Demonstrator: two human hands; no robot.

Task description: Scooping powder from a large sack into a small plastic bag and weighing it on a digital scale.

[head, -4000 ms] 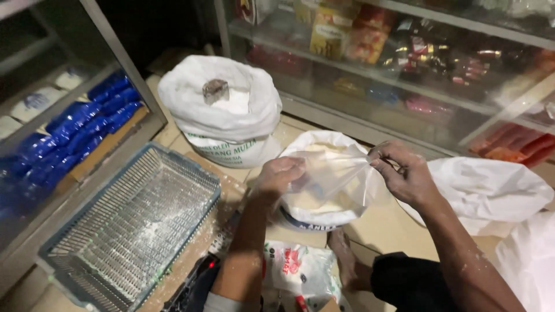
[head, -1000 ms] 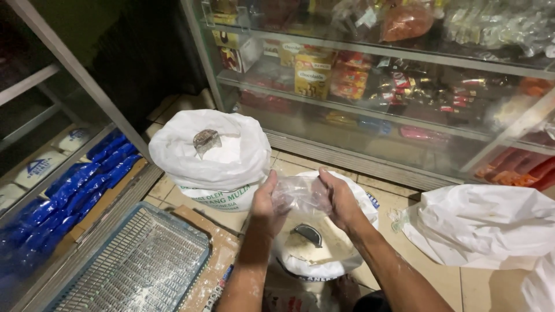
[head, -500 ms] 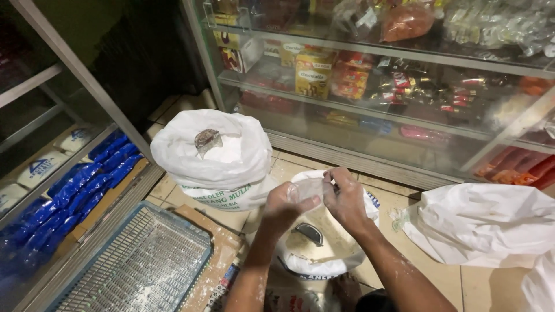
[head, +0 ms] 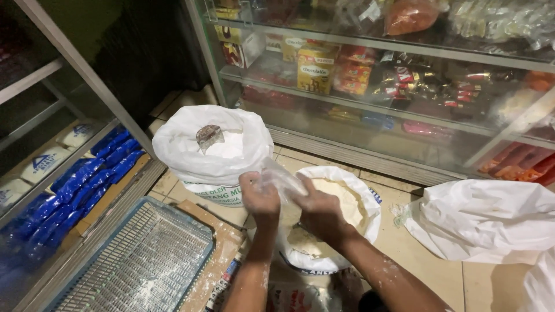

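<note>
A clear plastic bag (head: 281, 178) is gripped by the left hand (head: 260, 199) and right hand (head: 319, 211) above the open flour sack (head: 347, 193); it is best kept centred there so spills are caught.

Two open sacks are sitting on the floor (head: 428, 271) before a glass cabinet (head: 370, 86): the far sack (head: 211, 153) left, the near sack (head: 352, 202) right. A wire tray (head: 139, 266) is lying left of them, a closed bag (head: 485, 219) right.

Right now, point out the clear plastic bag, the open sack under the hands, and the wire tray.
clear plastic bag (head: 281, 180), head view, crumpled top.
open sack (head: 365, 199), head view, rolled rim.
wire tray (head: 144, 260), head view, mesh middle.
</note>
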